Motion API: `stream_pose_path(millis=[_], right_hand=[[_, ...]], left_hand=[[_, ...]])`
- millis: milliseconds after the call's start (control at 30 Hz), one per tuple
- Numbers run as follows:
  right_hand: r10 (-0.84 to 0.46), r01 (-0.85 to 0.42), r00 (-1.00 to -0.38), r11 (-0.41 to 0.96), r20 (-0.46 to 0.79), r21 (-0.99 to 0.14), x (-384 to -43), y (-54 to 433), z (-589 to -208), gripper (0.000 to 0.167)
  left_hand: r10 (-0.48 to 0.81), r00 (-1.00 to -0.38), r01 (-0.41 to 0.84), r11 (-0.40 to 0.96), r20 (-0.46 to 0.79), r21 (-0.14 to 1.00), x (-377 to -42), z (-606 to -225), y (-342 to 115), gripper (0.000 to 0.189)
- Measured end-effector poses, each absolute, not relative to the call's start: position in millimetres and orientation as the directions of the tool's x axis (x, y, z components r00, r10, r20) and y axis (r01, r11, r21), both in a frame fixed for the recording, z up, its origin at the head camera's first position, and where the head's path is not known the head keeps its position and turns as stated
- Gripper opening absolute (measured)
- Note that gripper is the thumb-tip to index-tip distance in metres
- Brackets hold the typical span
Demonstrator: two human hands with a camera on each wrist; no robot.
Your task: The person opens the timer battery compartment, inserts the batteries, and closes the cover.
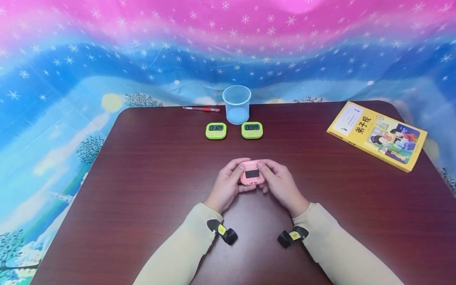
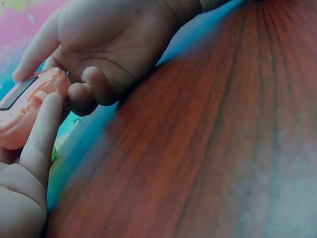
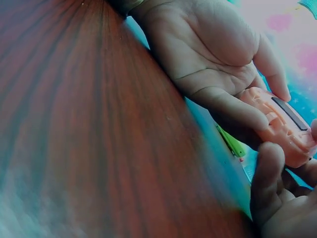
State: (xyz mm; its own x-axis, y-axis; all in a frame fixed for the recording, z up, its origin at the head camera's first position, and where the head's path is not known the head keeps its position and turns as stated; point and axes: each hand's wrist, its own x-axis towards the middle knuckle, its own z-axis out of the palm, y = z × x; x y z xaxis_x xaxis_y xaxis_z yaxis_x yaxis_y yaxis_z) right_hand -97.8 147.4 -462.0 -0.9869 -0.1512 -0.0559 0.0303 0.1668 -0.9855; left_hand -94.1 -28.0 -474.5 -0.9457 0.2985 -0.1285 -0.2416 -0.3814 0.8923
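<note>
Both hands hold a pink rounded timer-like device (image 1: 252, 180) above the near middle of the table. It has a dark rectangle on the face turned up. My left hand (image 1: 226, 184) pinches its left end, thumb on top, fingers beneath. On the other end, the right hand (image 1: 283, 186) does likewise. The left wrist view shows the device (image 2: 20, 126) at its left edge, tilted, with a fingertip against its notched side. In the right wrist view the device (image 3: 282, 131) sits between the two hands. Its underside is hidden.
Beyond the hands stand two green timers (image 1: 215, 131) with digits on their screens. Behind them is a translucent blue cup (image 1: 237, 113), with a red pen (image 1: 201, 109) to its left. A yellow book (image 1: 377, 136) lies at the table's (image 1: 142, 178) far right.
</note>
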Motion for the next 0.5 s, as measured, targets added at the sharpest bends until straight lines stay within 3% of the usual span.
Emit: stream_pose_path(millis=[200,500], right_hand=[[-0.162,0.136,-0.976,0.073,-0.146,-0.988,-94.6,142.7,-459.7,0.033],[-0.153,0.224,-0.961,0.056,-0.230,-0.973,-92.2,137.8,-455.8,0.030]], left_hand=[[0.306,-0.934,-0.296,-0.365,-0.187,0.882,-94.4,-472.8,-28.8,0.033],[0.314,-0.933,-0.297,-0.400,-0.175,0.867,-94.8,-473.2,-28.6,0.025]])
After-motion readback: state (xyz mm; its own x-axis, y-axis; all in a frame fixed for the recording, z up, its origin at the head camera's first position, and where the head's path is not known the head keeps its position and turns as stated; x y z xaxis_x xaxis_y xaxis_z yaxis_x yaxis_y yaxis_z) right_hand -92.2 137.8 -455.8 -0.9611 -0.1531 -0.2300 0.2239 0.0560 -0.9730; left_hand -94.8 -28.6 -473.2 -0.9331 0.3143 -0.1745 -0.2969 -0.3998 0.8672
